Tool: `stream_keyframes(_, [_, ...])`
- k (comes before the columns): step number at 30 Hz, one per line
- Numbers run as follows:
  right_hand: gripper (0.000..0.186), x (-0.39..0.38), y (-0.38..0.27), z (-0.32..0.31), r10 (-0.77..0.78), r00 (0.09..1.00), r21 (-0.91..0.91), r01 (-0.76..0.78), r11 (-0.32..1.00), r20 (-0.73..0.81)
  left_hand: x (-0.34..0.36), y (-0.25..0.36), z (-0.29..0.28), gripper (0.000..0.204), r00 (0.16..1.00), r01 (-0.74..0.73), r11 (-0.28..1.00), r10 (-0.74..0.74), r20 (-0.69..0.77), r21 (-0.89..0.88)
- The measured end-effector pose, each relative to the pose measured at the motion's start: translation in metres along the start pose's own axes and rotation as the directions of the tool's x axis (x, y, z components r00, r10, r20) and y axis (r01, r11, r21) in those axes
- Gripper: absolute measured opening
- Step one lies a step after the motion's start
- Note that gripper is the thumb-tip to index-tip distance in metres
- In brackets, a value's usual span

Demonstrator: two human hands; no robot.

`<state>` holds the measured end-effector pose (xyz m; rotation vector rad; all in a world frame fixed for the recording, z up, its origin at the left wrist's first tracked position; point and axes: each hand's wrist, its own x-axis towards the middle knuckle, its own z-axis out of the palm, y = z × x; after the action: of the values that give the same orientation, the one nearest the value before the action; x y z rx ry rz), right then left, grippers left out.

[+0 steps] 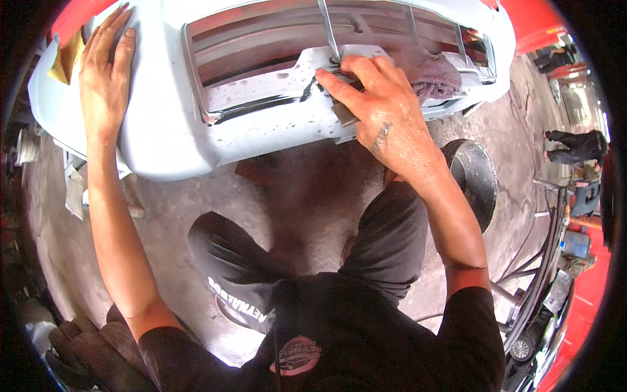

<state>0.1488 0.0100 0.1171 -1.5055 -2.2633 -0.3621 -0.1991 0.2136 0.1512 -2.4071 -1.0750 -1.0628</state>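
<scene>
A pale grey-white car bumper (166,98) with a wide grille opening stretches across the top of the view. My left hand (106,78) lies on its left part, fingers stretched out and holding nothing. Beside it a yellow sheet (67,57), which looks like sandpaper, rests on the bumper. My right hand (385,108) presses at the lower rim of the grille opening, its fingers bent over a small dark piece of sandpaper (344,114), mostly hidden under the palm. Dark wet specks and smears mark the bumper around it. A wet greyish-purple cloth (436,78) lies just right of the hand.
A black bucket (491,186) stands on the concrete floor (166,228) by my right forearm. At the right are a dark metal frame (532,261) and a person in dark clothes (575,147) farther off. Red panels (539,23) show behind the bumper. My bent knees are below it.
</scene>
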Motion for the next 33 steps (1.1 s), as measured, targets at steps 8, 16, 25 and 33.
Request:
stream_keyframes(8, [0.042,0.001,-0.017,-0.006,-0.081,0.995,-0.121,0.088,0.989,0.063,0.0,-0.002,0.002,0.042,1.0,-0.01,0.999,0.009,-0.009,-0.046])
stream_keyframes(16, [0.043,-0.003,-0.007,-0.002,-0.09,0.996,-0.029,0.09,0.995,0.03,0.001,-0.001,0.0,0.042,1.0,-0.009,0.999,0.009,-0.006,-0.043])
stream_keyframes(25, [0.047,0.0,-0.012,-0.005,-0.04,0.996,-0.013,0.042,0.999,0.079,0.0,-0.001,-0.001,0.042,0.999,-0.031,0.998,0.03,-0.023,-0.056])
stream_keyframes(33, [0.042,-0.004,-0.019,-0.003,-0.063,0.998,-0.001,0.063,0.998,0.015,-0.002,-0.003,-0.002,0.04,0.999,-0.025,0.998,0.023,-0.031,-0.054])
